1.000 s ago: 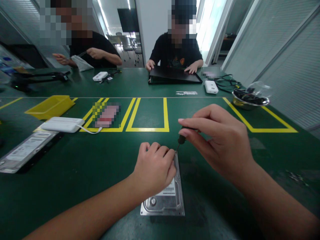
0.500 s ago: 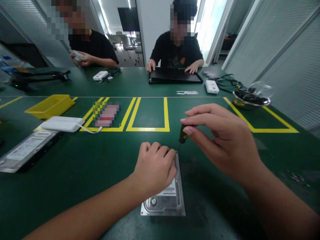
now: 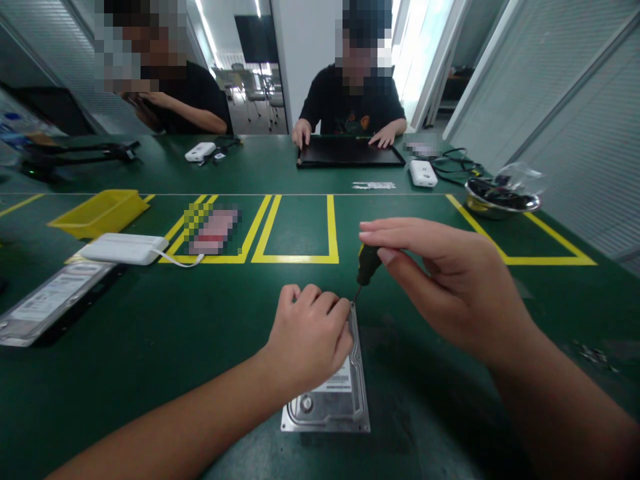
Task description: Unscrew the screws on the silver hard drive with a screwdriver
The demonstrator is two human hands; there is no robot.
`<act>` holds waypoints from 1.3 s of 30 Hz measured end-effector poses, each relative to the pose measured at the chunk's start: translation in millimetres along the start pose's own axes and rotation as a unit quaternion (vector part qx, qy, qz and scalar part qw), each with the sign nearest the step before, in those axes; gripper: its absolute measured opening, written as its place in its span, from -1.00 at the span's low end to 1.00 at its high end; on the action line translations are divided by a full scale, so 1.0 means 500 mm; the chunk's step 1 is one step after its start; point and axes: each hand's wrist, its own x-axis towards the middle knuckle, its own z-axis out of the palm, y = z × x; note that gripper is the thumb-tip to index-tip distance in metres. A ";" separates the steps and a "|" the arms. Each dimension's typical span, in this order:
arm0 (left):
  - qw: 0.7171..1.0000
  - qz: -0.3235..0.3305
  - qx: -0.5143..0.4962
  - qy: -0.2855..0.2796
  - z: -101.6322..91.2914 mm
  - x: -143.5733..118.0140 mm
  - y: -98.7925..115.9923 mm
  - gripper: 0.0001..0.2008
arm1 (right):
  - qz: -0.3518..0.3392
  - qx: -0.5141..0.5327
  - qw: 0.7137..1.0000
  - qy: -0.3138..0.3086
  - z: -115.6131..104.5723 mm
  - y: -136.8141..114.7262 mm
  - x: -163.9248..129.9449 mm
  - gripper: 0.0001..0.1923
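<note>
A silver hard drive (image 3: 333,407) with a white label lies flat on the green table in front of me. Across its upper part rests my left hand (image 3: 313,337), fingers curled over the drive and covering much of it. My right hand (image 3: 445,287) pinches the dark handle of a screwdriver (image 3: 367,265) between thumb and fingers. The screwdriver tilts slightly, and its tip meets the drive's far right corner, close to my left fingertips. Whether the tip sits in a screw is too small to make out.
A second hard drive (image 3: 55,300) lies at left, near a white power bank (image 3: 125,248) and a yellow tray (image 3: 103,212). Small screws (image 3: 595,357) are scattered at right. A metal bowl (image 3: 503,200) stands behind them. Across the table, a person's hands touch a black panel (image 3: 350,152).
My right fingers have straightened and shifted along the screwdriver handle, while its tip stays at the same corner. My left hand keeps still. The person at far left has raised their hands.
</note>
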 end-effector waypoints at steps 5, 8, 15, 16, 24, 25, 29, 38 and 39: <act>1.000 0.003 0.006 -0.004 0.001 -0.001 0.000 -0.74 | 0.000 -0.008 1.000 -0.019 -0.008 0.001 0.000 -0.69; 1.000 0.001 0.010 -0.006 0.001 0.000 0.000 -0.74 | -0.006 -0.024 1.000 -0.016 -0.005 -0.002 0.003 -0.77; 1.000 0.002 0.004 0.001 -0.002 0.002 0.001 -0.79 | 0.020 -0.090 0.995 0.041 0.030 -0.011 -0.003 -0.83; 1.000 0.002 0.004 0.000 -0.002 0.002 0.001 -0.79 | 0.023 -0.100 0.993 0.056 0.034 -0.011 -0.005 -0.78; 1.000 -0.001 0.008 -0.016 -0.003 0.001 0.001 -0.77 | 0.017 -0.120 0.990 0.077 0.042 -0.013 -0.008 -0.75; 1.000 -0.002 0.009 -0.017 -0.002 0.001 0.001 -0.77 | 0.013 -0.115 0.990 0.076 0.041 -0.013 -0.007 -0.79; 1.000 -0.003 0.009 -0.017 -0.002 0.001 0.000 -0.76 | 0.007 -0.073 0.996 0.059 0.034 -0.013 -0.003 -0.85; 1.000 0.002 0.009 -0.013 0.001 -0.001 -0.002 -0.75 | 0.033 -0.020 0.999 0.019 0.007 -0.003 -0.001 -0.70; 1.000 0.002 0.010 -0.014 0.001 -0.001 -0.002 -0.74 | 0.032 -0.016 0.999 0.010 0.004 -0.002 -0.001 -0.70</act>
